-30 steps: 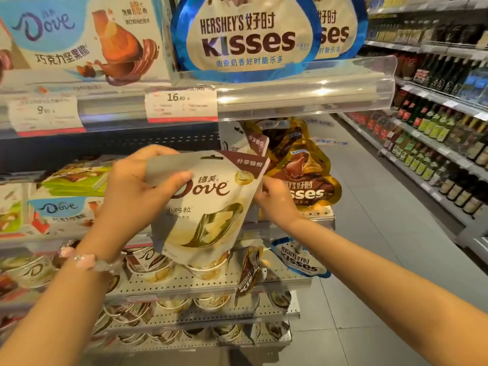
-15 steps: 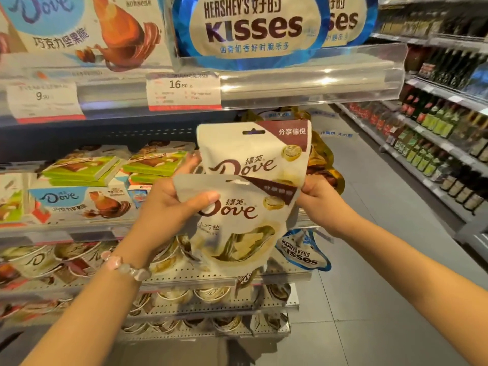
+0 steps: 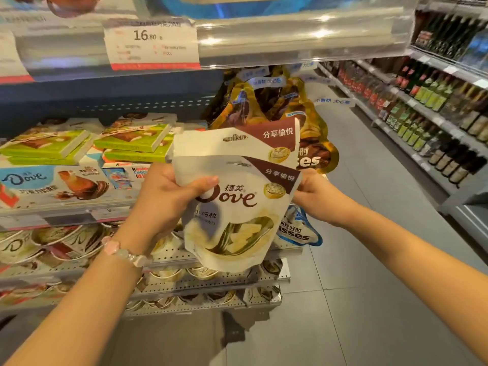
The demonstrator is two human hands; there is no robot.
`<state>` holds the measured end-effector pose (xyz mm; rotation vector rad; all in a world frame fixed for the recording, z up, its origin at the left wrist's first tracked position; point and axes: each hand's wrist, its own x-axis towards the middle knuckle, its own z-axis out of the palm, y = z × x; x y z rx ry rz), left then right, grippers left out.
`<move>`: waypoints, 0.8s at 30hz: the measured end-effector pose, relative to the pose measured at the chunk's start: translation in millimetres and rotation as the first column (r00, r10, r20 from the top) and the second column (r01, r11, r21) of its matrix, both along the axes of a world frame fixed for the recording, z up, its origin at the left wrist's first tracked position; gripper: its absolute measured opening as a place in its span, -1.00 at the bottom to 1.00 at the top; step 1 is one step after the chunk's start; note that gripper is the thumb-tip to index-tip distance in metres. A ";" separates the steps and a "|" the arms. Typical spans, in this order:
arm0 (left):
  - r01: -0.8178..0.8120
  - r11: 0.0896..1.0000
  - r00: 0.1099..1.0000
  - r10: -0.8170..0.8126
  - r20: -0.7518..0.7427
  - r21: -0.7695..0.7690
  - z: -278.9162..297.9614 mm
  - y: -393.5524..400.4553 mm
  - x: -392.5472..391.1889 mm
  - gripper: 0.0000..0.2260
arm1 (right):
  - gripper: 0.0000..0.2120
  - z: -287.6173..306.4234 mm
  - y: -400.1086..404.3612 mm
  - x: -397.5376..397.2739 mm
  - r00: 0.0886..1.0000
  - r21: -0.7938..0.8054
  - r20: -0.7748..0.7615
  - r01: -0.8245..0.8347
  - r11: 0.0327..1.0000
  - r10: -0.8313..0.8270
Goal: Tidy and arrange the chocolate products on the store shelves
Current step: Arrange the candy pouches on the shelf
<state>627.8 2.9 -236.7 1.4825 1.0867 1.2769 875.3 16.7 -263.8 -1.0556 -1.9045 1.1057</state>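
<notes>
Two white Dove pouches are stacked in front of the shelves. The front Dove pouch [image 3: 237, 220] overlaps the rear Dove pouch [image 3: 237, 143], whose top sticks out above it. My left hand [image 3: 169, 199] grips the left edge of the pouches, thumb across the front one. My right hand [image 3: 314, 196] pinches their right edge; its fingertips are hidden behind the pouches. Gold Hershey's Kisses bags [image 3: 266, 101] hang behind the pouches. A blue Kisses bag [image 3: 298, 231] lies lower right on the shelf.
Green chocolate boxes [image 3: 132, 140] and a blue Dove box [image 3: 52, 183] sit on the left shelf [image 3: 66, 207]. Dove cups [image 3: 39, 241] fill the perforated shelves below. A price tag reading 16.80 [image 3: 151, 43] hangs above. Bottles line the shelves [image 3: 435, 101] across the aisle [image 3: 369, 194].
A second Dove pouch came into my hands behind the first. Both hands moved right and slightly up with the pouches, and the view tilted down.
</notes>
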 end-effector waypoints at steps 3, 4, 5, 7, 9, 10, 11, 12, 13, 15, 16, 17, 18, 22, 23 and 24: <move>-0.025 0.999 1.000 0.025 0.002 0.029 -2.7 -2.3 3.7 -0.89 | -0.81 -2.8 -1.5 2.9 0.997 -0.055 -0.039 -0.070 0.996 0.068; -0.030 0.998 1.000 0.030 -0.003 0.054 -3.6 -3.9 3.7 -0.89 | -0.80 -5.2 -2.9 4.6 0.995 -0.073 -0.028 -0.098 0.993 0.096; -0.041 0.996 0.999 0.042 -0.006 0.081 -4.9 -5.3 3.0 -0.87 | -0.82 -10.9 -3.1 7.6 0.994 -0.092 0.017 -0.109 0.990 0.111; -0.068 0.984 0.996 0.077 -0.047 0.164 -6.5 -7.9 1.9 -0.77 | -0.81 -30.8 -1.5 15.4 0.973 -0.149 0.206 -0.075 0.986 0.105; -0.045 0.964 0.987 0.083 -0.134 0.263 -3.2 -9.4 -1.4 -0.64 | -0.80 -61.5 2.4 24.3 0.885 -0.173 0.464 0.046 0.984 0.040; -0.006 0.951 0.980 0.067 -0.188 0.310 1.7 -10.8 -4.0 -0.64 | -0.82 -77.5 5.3 28.9 0.817 -0.152 0.576 0.138 0.979 -0.026; 0.029 0.941 0.968 0.058 -0.245 0.337 8.3 -13.0 -6.6 -0.69 | -0.85 -92.0 8.4 32.7 0.740 -0.113 0.665 0.236 0.965 -0.103; 0.051 0.936 0.950 0.061 -0.305 0.348 13.3 -13.7 -10.4 -0.75 | -0.88 -105.6 12.3 37.1 0.666 -0.069 0.725 0.327 0.943 -0.178; 0.053 0.932 0.930 0.084 -0.357 0.360 16.0 -13.0 -15.2 -0.79 | -0.88 -117.5 16.6 40.9 0.604 -0.034 0.761 0.402 0.915 -0.237; 0.039 0.924 0.910 0.124 -0.396 0.380 20.1 -8.8 -25.4 -0.87 | -0.80 -137.3 25.6 46.0 0.541 0.006 0.777 0.507 0.862 -0.323; 0.036 0.923 0.904 0.133 -0.405 0.384 22.5 -5.9 -28.5 -0.90 | -0.71 -145.7 29.7 47.0 0.542 0.009 0.755 0.554 0.832 -0.369; 0.038 0.917 0.893 0.146 -0.425 0.396 25.0 -3.0 -30.0 -0.87 | -0.62 -152.4 33.5 46.8 0.556 -0.005 0.720 0.602 0.799 -0.415; 0.049 0.906 0.875 0.165 -0.456 0.421 27.3 -0.3 -30.3 -0.82 | -0.58 -157.6 37.8 45.3 0.576 -0.028 0.676 0.642 0.766 -0.458; 0.074 0.873 0.790 0.243 -0.563 0.481 31.8 10.1 -31.6 -0.73 | -0.58 -174.8 58.5 34.3 0.626 -0.151 0.623 0.684 0.713 -0.469; 0.066 0.876 0.790 0.248 -0.561 0.479 31.8 12.3 -32.4 -0.73 | -0.60 -177.9 62.6 31.5 0.621 -0.170 0.626 0.698 0.696 -0.471; 0.050 0.880 0.794 0.252 -0.552 0.473 31.6 14.3 -33.8 -0.74 | -0.63 -180.4 65.7 29.3 0.611 -0.177 0.623 0.719 0.673 -0.488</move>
